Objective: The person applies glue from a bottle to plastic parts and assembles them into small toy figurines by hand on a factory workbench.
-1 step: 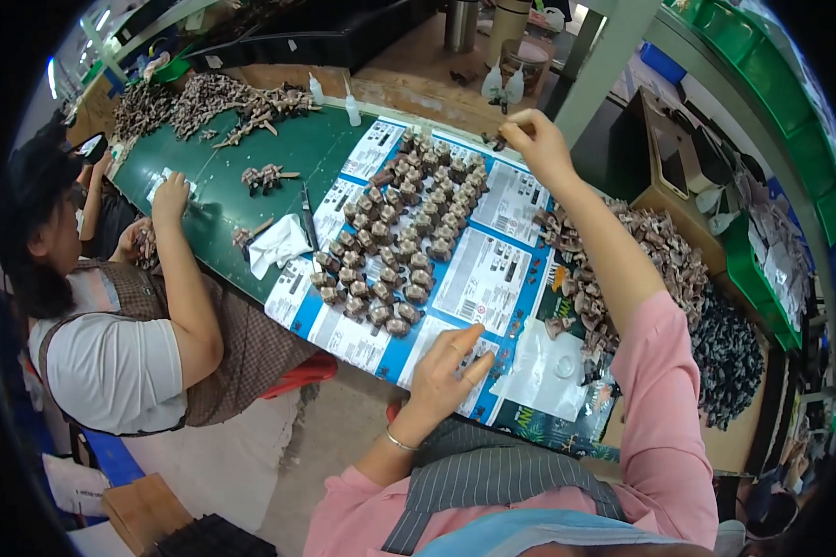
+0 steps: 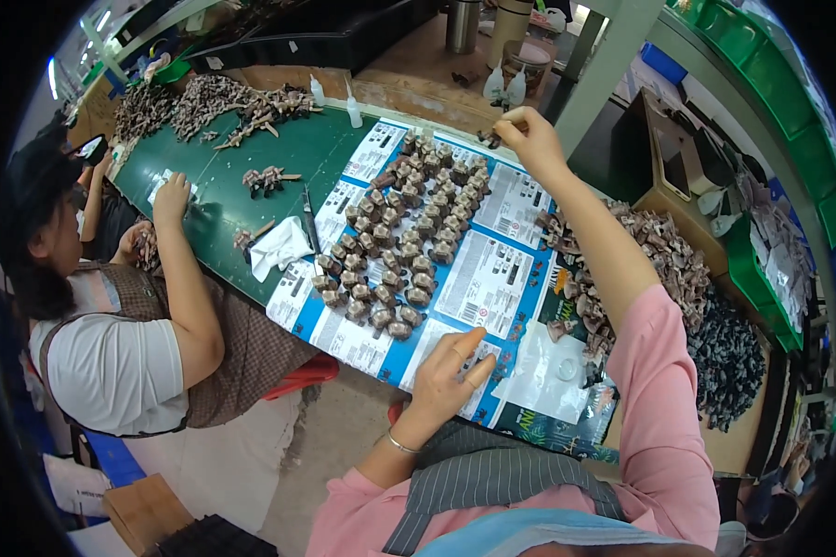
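At the far edge of the printed card sheets (image 2: pixel 483 278), my right hand (image 2: pixel 534 147) is raised with fingertips pinched on a small dark piece (image 2: pixel 489 138), whose kind is too small to make out. My left hand (image 2: pixel 444 382) rests low over the near edge of the sheets, fingers apart, with nothing visible in it. Between the hands and to the left stand rows of small brown-and-grey figures (image 2: pixel 409 223). Several tiny reddish and dark bits (image 2: pixel 514 327) lie along a blue strip beside my left hand. A clear plastic bag (image 2: pixel 543 376) with a small round clear dish (image 2: pixel 567 369) lies to its right.
Piles of brownish parts (image 2: pixel 655 246) and dark parts (image 2: pixel 729 357) lie at the right. Squeeze bottles (image 2: pixel 504 85) stand behind my right hand, near a metal post (image 2: pixel 613 74). At the left a co-worker (image 2: pixel 121 353) works at the green table (image 2: pixel 241 213), near a white cloth (image 2: pixel 280 245).
My right hand, with the small dark piece, has shifted slightly left. My left hand has hardly moved.
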